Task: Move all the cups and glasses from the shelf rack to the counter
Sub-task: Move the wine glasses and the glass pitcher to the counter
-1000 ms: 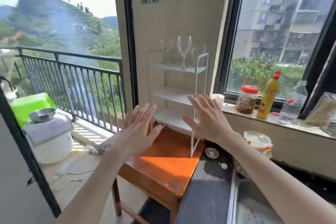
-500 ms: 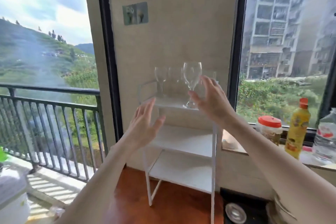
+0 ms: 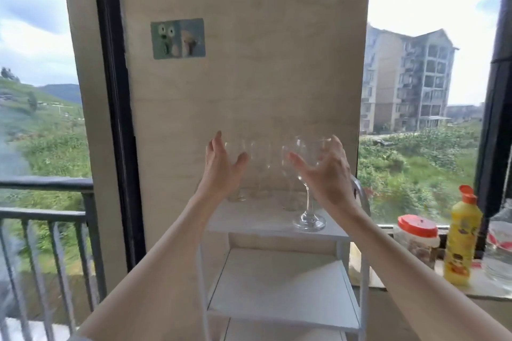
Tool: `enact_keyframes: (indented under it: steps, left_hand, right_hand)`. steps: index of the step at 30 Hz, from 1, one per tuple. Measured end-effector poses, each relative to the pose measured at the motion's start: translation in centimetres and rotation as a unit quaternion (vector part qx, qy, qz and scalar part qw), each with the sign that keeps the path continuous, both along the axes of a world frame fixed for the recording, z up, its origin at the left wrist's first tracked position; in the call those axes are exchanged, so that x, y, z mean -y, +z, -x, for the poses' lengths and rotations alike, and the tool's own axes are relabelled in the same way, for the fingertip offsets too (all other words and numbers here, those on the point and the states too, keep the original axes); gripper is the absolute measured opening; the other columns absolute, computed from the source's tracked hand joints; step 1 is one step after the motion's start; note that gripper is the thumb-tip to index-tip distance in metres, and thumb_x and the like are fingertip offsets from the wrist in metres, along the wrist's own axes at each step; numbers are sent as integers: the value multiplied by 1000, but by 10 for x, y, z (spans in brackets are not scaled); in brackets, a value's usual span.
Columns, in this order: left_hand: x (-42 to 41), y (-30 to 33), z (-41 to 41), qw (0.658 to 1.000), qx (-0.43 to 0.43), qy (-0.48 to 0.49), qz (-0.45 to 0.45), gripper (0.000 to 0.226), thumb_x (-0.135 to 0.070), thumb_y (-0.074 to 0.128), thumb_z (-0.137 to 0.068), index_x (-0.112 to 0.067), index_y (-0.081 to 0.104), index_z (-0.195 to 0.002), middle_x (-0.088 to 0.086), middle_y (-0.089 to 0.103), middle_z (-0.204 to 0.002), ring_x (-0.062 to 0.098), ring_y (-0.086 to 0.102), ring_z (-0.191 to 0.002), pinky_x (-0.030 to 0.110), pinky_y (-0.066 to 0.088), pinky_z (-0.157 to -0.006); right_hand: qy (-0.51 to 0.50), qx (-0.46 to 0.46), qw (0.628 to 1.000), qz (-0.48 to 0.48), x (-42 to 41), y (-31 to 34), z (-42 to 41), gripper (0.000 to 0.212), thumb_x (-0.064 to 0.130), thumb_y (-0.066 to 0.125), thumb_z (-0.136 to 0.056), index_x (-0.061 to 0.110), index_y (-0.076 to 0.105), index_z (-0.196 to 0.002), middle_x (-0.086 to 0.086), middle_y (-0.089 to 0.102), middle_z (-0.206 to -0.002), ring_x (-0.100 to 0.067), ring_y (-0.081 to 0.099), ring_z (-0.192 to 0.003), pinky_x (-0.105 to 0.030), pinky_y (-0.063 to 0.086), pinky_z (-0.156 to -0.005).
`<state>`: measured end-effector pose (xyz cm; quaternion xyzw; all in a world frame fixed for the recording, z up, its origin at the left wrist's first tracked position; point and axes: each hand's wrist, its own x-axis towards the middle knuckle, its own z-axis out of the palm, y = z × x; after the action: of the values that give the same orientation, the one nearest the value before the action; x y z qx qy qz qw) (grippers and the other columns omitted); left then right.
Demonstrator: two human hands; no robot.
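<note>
A person's two bare hands reach the top tier of a white shelf rack set against a beige wall, having risen from waist height a second ago to the level of the glassware. The right hand, which half a second ago only approached, now cups the bowl of a clear wine glass, fingers curled round the far side and thumb at the front; the glass's foot looks to be on the shelf near its front right corner, though whether the grip has fully closed cannot be told. The left hand is released, palm open and fingers spread, just beside a cluster of other glasses standing further back on the same tier, blurred and hard to count. On the windowsill to the right stand a red-lidded jar and a yellow bottle with an orange cap; its label is too blurred to read. A small sticker on the wall shows cartoon figures, with no legible writing.
</note>
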<state>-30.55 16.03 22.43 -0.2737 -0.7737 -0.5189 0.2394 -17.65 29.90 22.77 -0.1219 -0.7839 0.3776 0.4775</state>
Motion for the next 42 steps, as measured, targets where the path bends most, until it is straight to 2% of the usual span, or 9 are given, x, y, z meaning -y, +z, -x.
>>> enact_keyframes:
  steps: [7, 11, 15, 20, 27, 33, 37, 40, 42]
  left_hand:
    - [-24, 9, 29, 994, 103, 1, -35, 96, -33, 65, -82, -2, 0, -145, 16, 15, -153, 28, 19, -140, 31, 19, -109]
    - [-29, 10, 42, 989, 138, -2, -48, 84, -31, 68, -80, 3, 19, -139, 21, 34, -144, 32, 34, -132, 35, 30, -106]
    - [-28, 6, 42, 991, 106, 35, -71, 68, -31, 71, -78, 2, 40, -128, 19, 50, -129, 30, 45, -120, 28, 33, -89]
    - [-15, 6, 25, 987, 51, 56, -142, 64, -34, 71, -76, -6, 44, -127, 11, 57, -120, 25, 54, -108, 28, 37, -85]
    - [-13, 46, -59, 954, 40, -142, -262, 48, -37, 65, -80, -5, 48, -111, -12, 56, -58, 12, 50, -53, 26, 45, -50]
    - [-49, 48, -166, 936, 50, -276, -214, 48, -34, 65, -80, -1, 50, -112, 7, 62, -85, 19, 63, -70, 29, 56, -63]
    - [-81, 32, -254, 909, 75, -355, -205, 53, -44, 62, -77, -6, 53, -113, 5, 66, -83, 11, 67, -65, 22, 53, -57]
    - [-106, 18, -325, 889, 104, -408, -182, 68, -55, 60, -66, -7, 55, -113, 4, 67, -83, 11, 68, -64, 23, 53, -57]
    - [-127, 3, -374, 867, 127, -454, -163, 59, -51, 61, -69, -10, 54, -110, 4, 67, -85, 14, 68, -69, 29, 56, -63]
  right_hand:
    - [-18, -7, 998, 54, 0, -7, 14, 89, 56, 70, -67, 9, 34, -133, -4, 54, -113, -23, 56, -104, -34, 44, -87]
    - [-19, -7, 998, 52, -2, -8, 18, 83, 58, 69, -66, 12, 37, -128, -1, 54, -107, -22, 58, -98, -36, 48, -85]
    - [-33, -11, 998, 51, 0, -6, 19, 84, 58, 68, -67, 11, 37, -129, -1, 55, -108, -22, 57, -99, -40, 48, -89]
    - [-25, -28, 997, 67, 5, -3, 9, 82, 55, 70, -69, 12, 38, -130, -2, 56, -107, -21, 57, -99, -31, 45, -84]
    - [57, -82, 990, 95, 9, 14, -52, 65, 51, 71, -69, 15, 45, -117, -6, 65, -99, -21, 67, -87, -39, 55, -79]
    - [11, -109, 993, 53, -19, 15, -158, 57, 47, 69, -73, 17, 43, -113, 1, 65, -86, -7, 65, -71, -17, 52, -60]
    - [-60, -107, 990, 65, -47, 3, -254, 66, 49, 69, -71, 13, 43, -120, -6, 64, -98, -20, 65, -85, -34, 54, -73]
    - [-114, -97, 987, 62, -62, -10, -337, 65, 50, 69, -70, 14, 44, -118, -2, 62, -94, -16, 63, -81, -25, 49, -67]
    - [-156, -85, 982, 62, -71, -21, -395, 61, 52, 68, -70, 18, 43, -114, 1, 61, -93, -13, 62, -79, -21, 47, -63]
